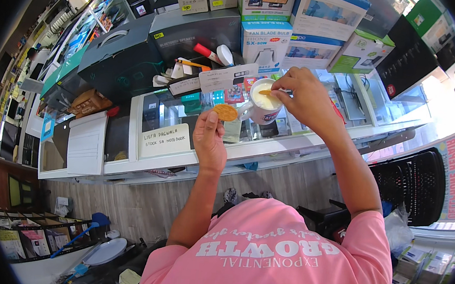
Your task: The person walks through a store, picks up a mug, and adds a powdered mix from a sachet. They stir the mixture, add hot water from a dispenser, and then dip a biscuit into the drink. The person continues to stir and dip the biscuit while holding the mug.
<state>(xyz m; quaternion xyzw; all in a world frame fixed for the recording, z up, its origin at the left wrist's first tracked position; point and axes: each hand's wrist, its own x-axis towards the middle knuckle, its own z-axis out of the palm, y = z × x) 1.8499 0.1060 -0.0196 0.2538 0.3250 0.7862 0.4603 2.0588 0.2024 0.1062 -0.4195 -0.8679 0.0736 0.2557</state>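
Observation:
My left hand (209,140) is closed on a round golden-brown biscuit (226,113), pinched at its edge left of the mug. A white mug (265,116) with printing on its side stands upright on the glass counter (205,151), its handle toward my left hand. Pale, creamy white liquid (264,100) fills it nearly to the rim. Over the mug, my right hand (303,96) pinches a piece of biscuit (266,92), whose tip is at the liquid; whether it dips in cannot be made out. My fingers hide the rest of that piece.
Stacked product boxes (265,43) and a dark speaker box (193,37) line the counter's back. A holder with a red marker (207,52) and pens sits left of the mug. A notebook (88,143) lies further left. Right of me stands a black chair (410,182).

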